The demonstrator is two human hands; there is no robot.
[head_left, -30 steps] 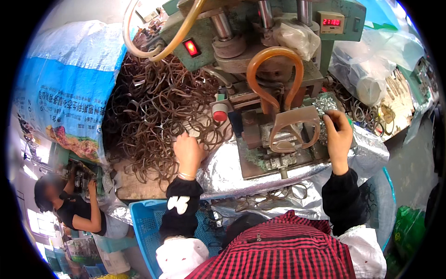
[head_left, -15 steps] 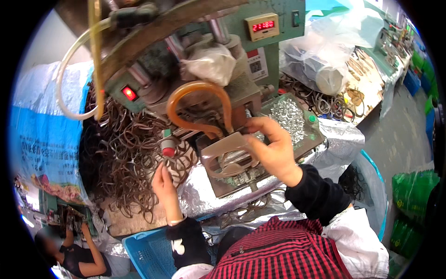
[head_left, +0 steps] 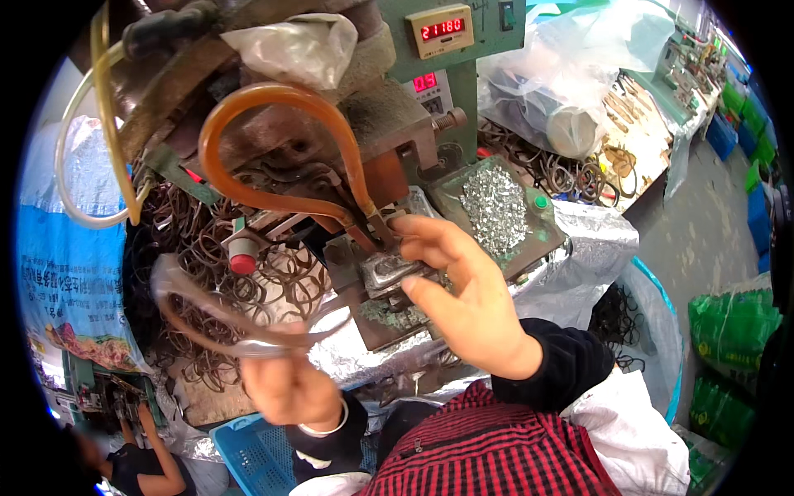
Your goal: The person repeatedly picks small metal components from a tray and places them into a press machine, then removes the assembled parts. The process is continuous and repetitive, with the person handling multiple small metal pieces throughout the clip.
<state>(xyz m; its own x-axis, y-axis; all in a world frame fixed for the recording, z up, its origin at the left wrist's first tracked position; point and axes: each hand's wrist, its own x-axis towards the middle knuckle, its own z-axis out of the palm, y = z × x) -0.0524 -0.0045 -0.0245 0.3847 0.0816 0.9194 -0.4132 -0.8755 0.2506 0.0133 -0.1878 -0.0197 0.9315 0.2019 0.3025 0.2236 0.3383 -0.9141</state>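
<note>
Motion blur softens the brown frame piece [head_left: 281, 339], a thin, rounded loop with a smooth-looking rim around an open middle. Its near edge lies in the left hand [head_left: 289, 388], whose fingers are bent and pinching that rim; the exact finger contact is smeared. Most of the loop extends beyond the fingertips, tilted above the heap of brown rings [head_left: 198, 240], with its right end reaching toward the press base. A pale, smooth bangle circles the left wrist.

The right hand [head_left: 467, 302] is spread over the press, thumb and forefinger well apart, with the grey metal block [head_left: 387, 271] just beyond the gap between them. Whether the fingertips touch the block or the hose ends is hard to tell. The block has a worn, dull sheen and rounded edges, and stands on a grimy steel plate.

Above it, a glossy, translucent orange hose [head_left: 265, 93] bends into a wide teardrop, both ends meeting near the right forefinger. Right of this hand, a flat green tray [head_left: 542, 240] bears glittering, crumbled silvery bits [head_left: 496, 207]. Crinkled silver foil [head_left: 595, 240] covers the bench edge beside it. A domed red button [head_left: 242, 258] sits left of the press, beyond the frame piece.
</note>
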